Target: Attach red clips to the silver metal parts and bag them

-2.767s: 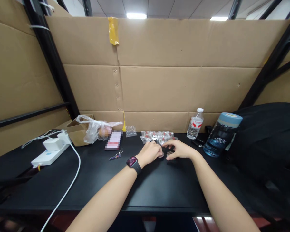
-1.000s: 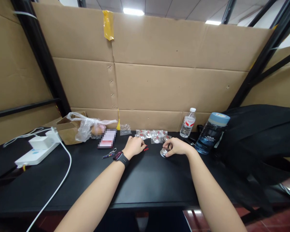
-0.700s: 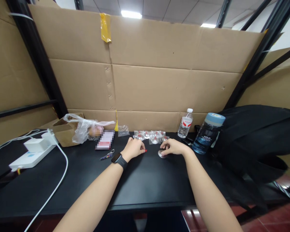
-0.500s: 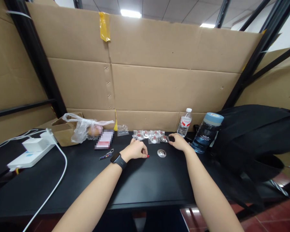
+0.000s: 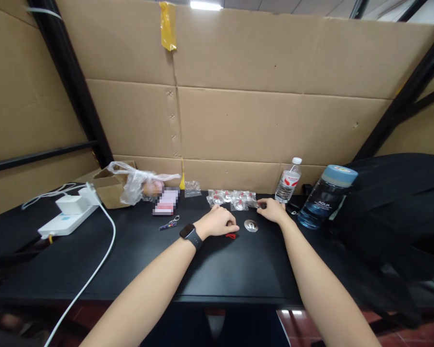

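My left hand point(image 5: 219, 222), a dark smartwatch on its wrist, hovers low over the table with fingers apart and bent down. A thin red cord point(image 5: 231, 236) lies just below its fingertips. Right of those fingertips, a round silver metal disc point(image 5: 250, 225) with a centre hole lies flat, touched by neither hand. My right hand point(image 5: 272, 210) is closed at the right end of a row of clear plastic packets point(image 5: 239, 204) holding shiny discs and red bits. Its thumb and forefinger seem to pinch the endmost packet; its fingers partly hide it.
A water bottle point(image 5: 289, 180) and a blue-lidded bottle point(image 5: 323, 197) stand behind my right hand, beside a black backpack point(image 5: 390, 217). On the left are a power strip point(image 5: 68, 219), a cardboard box point(image 5: 112, 185), a plastic bag point(image 5: 135, 185), a phone point(image 5: 167, 200) and a keychain point(image 5: 169, 223).
My left hand has let go of the red cord and shifted right, towards the disc. My right hand stays at the packets. The camera view has tilted down and turned slightly left.
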A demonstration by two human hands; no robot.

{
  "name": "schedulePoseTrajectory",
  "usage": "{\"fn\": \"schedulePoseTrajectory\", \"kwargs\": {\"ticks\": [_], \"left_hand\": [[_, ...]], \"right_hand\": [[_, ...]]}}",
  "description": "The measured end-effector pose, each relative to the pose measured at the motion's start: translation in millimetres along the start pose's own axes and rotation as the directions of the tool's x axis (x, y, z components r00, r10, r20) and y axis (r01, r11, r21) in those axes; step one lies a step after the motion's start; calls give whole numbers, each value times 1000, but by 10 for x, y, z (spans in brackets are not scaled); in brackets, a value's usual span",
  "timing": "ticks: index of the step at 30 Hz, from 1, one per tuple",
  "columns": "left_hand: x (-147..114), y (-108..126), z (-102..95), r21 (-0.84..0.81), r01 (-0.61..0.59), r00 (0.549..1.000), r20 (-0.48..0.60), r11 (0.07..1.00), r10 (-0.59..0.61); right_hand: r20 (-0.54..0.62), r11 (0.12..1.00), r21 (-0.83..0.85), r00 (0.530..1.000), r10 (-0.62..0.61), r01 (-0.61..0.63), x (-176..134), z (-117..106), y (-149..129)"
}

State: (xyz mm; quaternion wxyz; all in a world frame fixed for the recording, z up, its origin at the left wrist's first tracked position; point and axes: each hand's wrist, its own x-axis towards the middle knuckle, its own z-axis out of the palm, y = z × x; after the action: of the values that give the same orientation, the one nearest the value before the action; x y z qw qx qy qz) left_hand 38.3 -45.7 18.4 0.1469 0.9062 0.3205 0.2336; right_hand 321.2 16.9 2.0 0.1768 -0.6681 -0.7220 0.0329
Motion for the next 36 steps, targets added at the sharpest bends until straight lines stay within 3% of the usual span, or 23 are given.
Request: {"fn": "schedulePoseTrajectory", "kwargs": {"ticks": [4,7,12,14,17,19,21,27,32,36], "left_hand": [[8,-14,23,50,-8,1000,-2,999,9],[10,-11,25,31,19,997,-72,999,-17],[11,21,20,-20,101,973,-208,995,-103],[14,29,26,-35,114,964,-239,993,-119],[22,31,41,-72,110,956,-266,991,-125],[31,26,50,-117,98,951,-280,988,-128],[41,16,56,-170,98,943,-299,981,-146],[69,-22,48,-345,163,894,-345,924,-286],[85,-54,12,-350,273,874,-299,896,-383],[110,-111,29,-470,292,852,-268,833,-450]], "right_hand": [[-65,995,-24,994,90,-92,14,-30,-12],[-131,991,43,983,131,-127,24,-67,15],[-161,943,333,985,61,-4,16,-97,-63],[-126,853,522,991,49,24,-19,-97,-186],[-6,576,817,999,32,-14,-109,-106,-416],[64,461,886,998,-18,-49,-173,-118,-548],[93,411,909,995,-41,-68,-222,-126,-635],[115,398,913,992,-43,-88,-251,-95,-688],[103,433,897,995,-6,-91,-266,-103,-725],[140,426,896,990,-6,-124,-286,-109,-758]]}}
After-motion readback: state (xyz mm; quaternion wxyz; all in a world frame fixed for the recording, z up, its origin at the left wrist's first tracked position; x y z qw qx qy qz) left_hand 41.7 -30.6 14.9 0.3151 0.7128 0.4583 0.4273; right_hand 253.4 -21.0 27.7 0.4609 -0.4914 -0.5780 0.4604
